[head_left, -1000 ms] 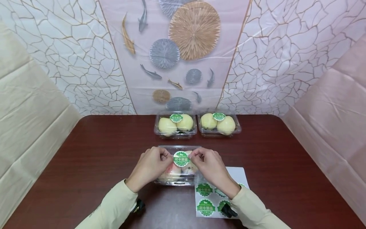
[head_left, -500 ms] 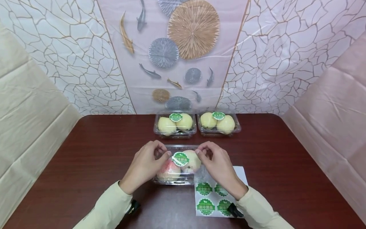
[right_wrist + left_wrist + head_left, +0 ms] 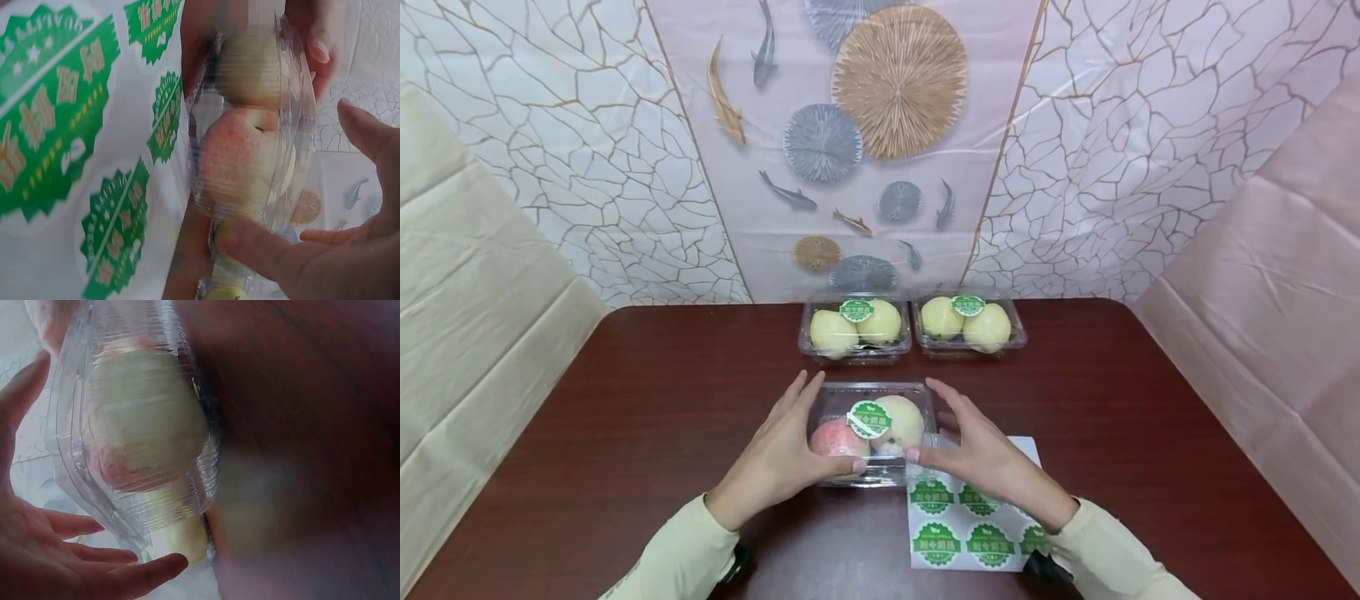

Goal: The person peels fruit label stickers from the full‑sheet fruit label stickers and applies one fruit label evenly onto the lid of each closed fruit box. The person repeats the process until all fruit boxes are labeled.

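Note:
A clear plastic clamshell box (image 3: pixel 887 388) stands mid-table with two peaches inside, a red-blushed peach (image 3: pixel 837 438) and a paler peach (image 3: pixel 904 417). On its lid lies a round green-and-white sticker (image 3: pixel 869 419). My left hand (image 3: pixel 775 450) is spread at the box's left side, thumb by the front edge. At the right side my right hand (image 3: pixel 985 454) is spread likewise, its thumb near the front right corner. Both wrist views show a gap between most fingers and the box (image 3: pixel 144 419); whether any fingertip touches it I cannot tell.
A white sheet of green stickers (image 3: pixel 937 543) lies front right, partly under my right forearm. Behind the box stand two labelled clear boxes of yellow-green fruit, a left box (image 3: pixel 805 337) and a right box (image 3: pixel 1019 333). A patterned cloth (image 3: pixel 850 242) hangs behind the table.
Both hands have let go of the sticker, which now lies on the lid. Their fingers have straightened and moved apart to the two sides of the box.

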Available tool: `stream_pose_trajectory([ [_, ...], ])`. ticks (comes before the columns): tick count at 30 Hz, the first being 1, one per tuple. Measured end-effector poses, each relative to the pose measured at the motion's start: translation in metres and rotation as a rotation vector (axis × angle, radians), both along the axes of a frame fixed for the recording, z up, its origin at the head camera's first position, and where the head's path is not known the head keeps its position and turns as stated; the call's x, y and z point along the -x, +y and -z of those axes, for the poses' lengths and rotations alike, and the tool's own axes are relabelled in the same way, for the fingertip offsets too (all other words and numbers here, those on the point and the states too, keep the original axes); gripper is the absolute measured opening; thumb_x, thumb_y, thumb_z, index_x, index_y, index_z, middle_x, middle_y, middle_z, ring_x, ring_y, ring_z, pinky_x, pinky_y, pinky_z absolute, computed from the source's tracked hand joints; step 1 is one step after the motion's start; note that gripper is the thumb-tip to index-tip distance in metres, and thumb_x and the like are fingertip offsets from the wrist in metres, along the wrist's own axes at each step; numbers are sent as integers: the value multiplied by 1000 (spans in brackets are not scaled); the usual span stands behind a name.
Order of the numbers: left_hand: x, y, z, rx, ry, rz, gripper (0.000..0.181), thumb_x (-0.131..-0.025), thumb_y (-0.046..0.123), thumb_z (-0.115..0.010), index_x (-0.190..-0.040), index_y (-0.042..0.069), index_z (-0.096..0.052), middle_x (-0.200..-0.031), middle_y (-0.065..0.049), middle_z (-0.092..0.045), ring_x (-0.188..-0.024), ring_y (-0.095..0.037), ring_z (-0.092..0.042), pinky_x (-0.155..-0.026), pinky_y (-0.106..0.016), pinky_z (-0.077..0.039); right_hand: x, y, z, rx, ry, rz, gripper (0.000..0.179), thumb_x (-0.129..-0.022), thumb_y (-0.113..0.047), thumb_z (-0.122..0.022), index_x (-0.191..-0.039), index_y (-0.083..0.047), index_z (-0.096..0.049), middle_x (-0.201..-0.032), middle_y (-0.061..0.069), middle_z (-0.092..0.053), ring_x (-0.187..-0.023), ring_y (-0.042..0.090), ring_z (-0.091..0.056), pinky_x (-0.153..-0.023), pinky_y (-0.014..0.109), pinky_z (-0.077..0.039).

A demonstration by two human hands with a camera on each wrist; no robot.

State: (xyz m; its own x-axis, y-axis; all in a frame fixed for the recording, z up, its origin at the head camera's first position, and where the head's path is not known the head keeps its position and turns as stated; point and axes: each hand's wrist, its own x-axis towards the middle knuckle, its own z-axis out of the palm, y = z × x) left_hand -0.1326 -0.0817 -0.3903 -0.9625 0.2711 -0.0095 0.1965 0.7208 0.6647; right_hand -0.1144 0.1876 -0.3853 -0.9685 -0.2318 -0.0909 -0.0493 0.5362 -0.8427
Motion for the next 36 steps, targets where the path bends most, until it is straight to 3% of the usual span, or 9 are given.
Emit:
stream_pose_trajectory([
  [4,-1,1,1,-6,-25,12,133,-60,60,-89,-161,27,-9,-166,-9,-7,-147,-38,-24,-110,-59,-34,2,-4,3,54,-19,6,93,-82,-29,-83,-155,-17,-27,-153,25,-33,-126,41,-53,-94,43,-53],
  [7,-3,2,2,-10,-41,9,132,-61,59,-89,-161,29,-8,-166,-9,-7,-140,-43,-35,-105,-59,-39,3,-7,6,50,-16,32,89,-82,-28,-83,-153,-17,-31,-147,24,-42,-121,40,-56,-88,42,-56],
  [13,-4,4,4,9,-80,4,130,-62,60,-88,-161,25,-12,-166,-8,-7,-126,-46,-50,-99,-57,-45,3,-11,9,41,-16,72,84,-80,-27,-85,-149,-19,-38,-143,21,-47,-118,37,-56,-83,41,-56],
  [19,-4,4,4,3,-82,-7,136,-57,60,-90,-161,20,-13,-166,-9,-7,-124,-47,-50,-100,-56,-45,5,-14,6,54,-14,87,87,-78,-26,-86,-150,-18,-39,-144,21,-45,-120,37,-54,-84,41,-56],
  [27,-3,-4,2,-4,-92,-38,133,-58,57,-91,-160,20,-15,-165,-7,-9,-131,-47,-45,-101,-58,-43,9,-26,3,81,1,72,86,-78,-21,-87,-150,-18,-40,-141,21,-47,-113,33,-58,-82,38,-56],
  [36,0,-22,7,12,-65,-12,132,-60,64,-87,-160,19,-13,-165,-8,-7,-129,-44,-48,-101,-54,-44,19,-38,16,87,26,23,84,-81,-21,-84,-151,-15,-39,-136,19,-47,-108,30,-59,-81,36,-56],
])
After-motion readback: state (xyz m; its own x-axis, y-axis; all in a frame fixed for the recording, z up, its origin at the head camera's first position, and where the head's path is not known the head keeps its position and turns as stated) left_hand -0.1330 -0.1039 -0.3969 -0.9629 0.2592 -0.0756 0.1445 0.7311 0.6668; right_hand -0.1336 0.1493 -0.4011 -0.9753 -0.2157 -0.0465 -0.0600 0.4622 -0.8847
